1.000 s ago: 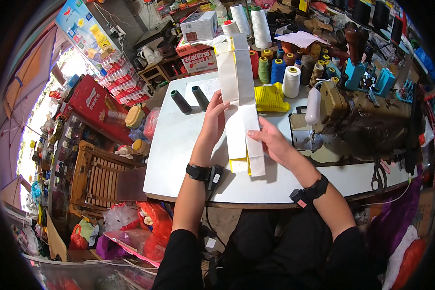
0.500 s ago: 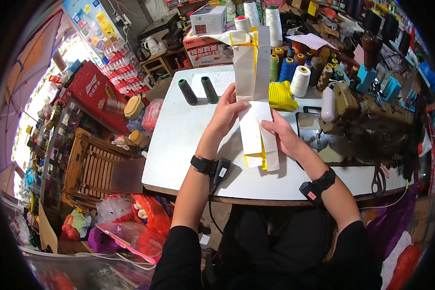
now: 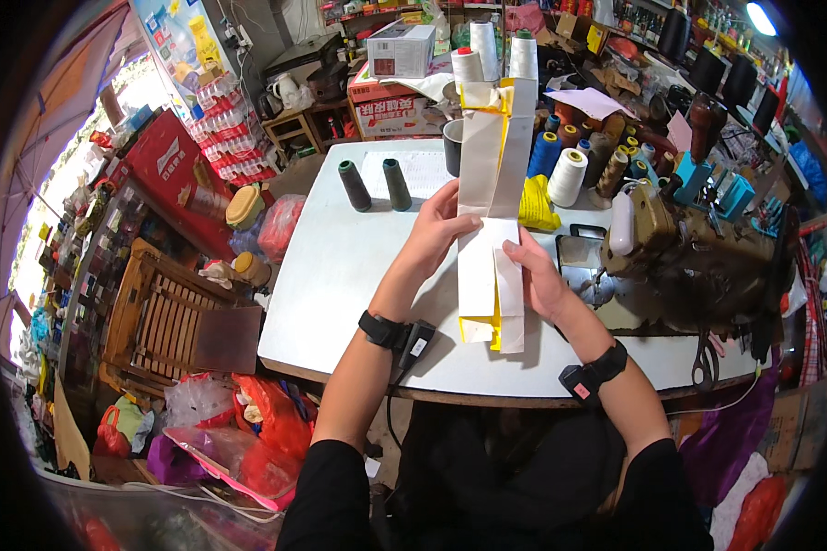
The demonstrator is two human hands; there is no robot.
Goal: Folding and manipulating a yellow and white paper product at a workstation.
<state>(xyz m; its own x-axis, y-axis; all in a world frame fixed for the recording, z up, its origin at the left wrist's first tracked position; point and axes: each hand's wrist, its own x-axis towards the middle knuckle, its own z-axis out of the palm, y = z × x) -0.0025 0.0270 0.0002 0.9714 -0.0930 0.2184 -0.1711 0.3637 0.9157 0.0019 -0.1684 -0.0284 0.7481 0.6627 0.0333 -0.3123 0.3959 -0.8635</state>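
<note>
Between both hands, a folded white strip with yellow edges, paper-like in look, stands lengthwise over the near half of the white surface. The left hand grips its left edge, thumb across the front and fingers narrowed behind; the right hand pinches the right edge lower down, thumb on the front, its other fingers mostly hidden. Whether the strip's lower end touches the surface, I cannot tell. Just right of the strip lies a bright yellow bundle, with a white thread cone near it. To the left, two dark green thread spools stand side by side. Farther right sits a brown sewing machine, with dark-handled scissors near the surface's front edge. Well left, beyond the surface, is a slatted wooden chair.
</note>
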